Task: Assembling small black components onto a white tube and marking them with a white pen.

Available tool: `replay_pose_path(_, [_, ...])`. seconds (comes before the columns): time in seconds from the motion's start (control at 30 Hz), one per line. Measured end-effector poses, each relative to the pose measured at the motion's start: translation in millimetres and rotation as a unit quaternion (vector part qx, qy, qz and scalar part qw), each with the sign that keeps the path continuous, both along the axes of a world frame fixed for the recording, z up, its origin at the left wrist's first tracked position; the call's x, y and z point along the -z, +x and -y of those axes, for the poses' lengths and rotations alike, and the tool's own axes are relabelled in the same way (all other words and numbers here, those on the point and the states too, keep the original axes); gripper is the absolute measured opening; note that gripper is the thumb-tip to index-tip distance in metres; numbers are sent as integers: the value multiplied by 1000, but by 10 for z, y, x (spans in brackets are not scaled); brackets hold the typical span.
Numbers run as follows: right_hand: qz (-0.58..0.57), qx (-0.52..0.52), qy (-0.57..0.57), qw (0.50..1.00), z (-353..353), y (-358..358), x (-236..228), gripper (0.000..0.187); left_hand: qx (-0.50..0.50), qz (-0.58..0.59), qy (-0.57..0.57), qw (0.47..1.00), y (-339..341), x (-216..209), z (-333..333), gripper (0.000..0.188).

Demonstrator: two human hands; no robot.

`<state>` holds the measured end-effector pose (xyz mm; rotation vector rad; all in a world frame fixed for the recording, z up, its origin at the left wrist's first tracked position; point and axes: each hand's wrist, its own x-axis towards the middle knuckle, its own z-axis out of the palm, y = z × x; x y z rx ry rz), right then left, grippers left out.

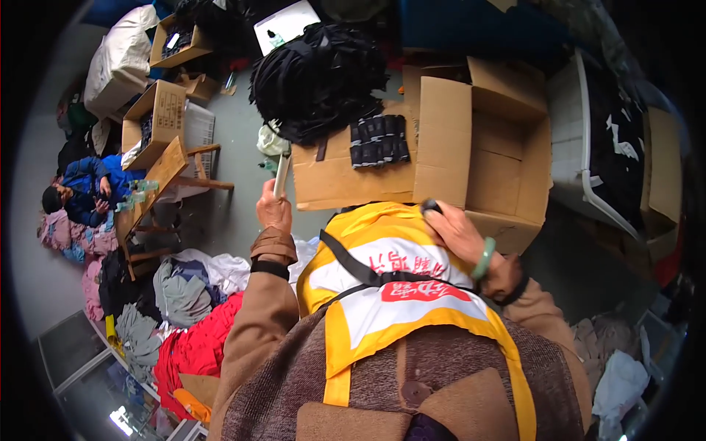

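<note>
My left hand point(273, 209) is closed around a narrow pale bar point(282, 175) that points away from me; its exact kind is unclear. In my right hand point(460, 234), which wears a green bangle at the wrist, a small black roll point(431, 206) is pinched just above the yellow and white apron point(404, 253) on my lap. Ahead, several small black bundles point(379, 141) lie in rows on a flat cardboard sheet point(353, 180). Beyond them rises a big heap of black strips point(316, 81).
To the right stands an open cardboard box point(507, 158), then a white tub point(588, 140) of black pieces. A person in blue point(88, 187) sits at a wooden bench point(158, 176) on the left. Red cloth point(193, 349) and other garments lie at lower left.
</note>
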<state>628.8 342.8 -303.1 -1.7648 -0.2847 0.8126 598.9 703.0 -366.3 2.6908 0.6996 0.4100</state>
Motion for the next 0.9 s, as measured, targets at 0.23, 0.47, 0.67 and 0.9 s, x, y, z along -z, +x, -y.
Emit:
replay_pose_path(0.23, [-186, 144, 215, 948, -579, 259, -192, 43, 202, -183, -503, 820, 426, -833, 1232, 30])
replay_pose_path(0.47, [-153, 175, 233, 944, -1006, 210, 81, 35, 87, -162, -803, 566, 352, -598, 1079, 24])
replay_pose_path(0.67, [-229, 155, 101, 956, -1144, 255, 312, 28, 7, -94, -765, 636, 435, -418, 1009, 15])
replay_pose_path(0.9, [-198, 256, 61, 944, -1474, 256, 856, 25, -82, -109, -762, 633, 722, 277, 620, 17])
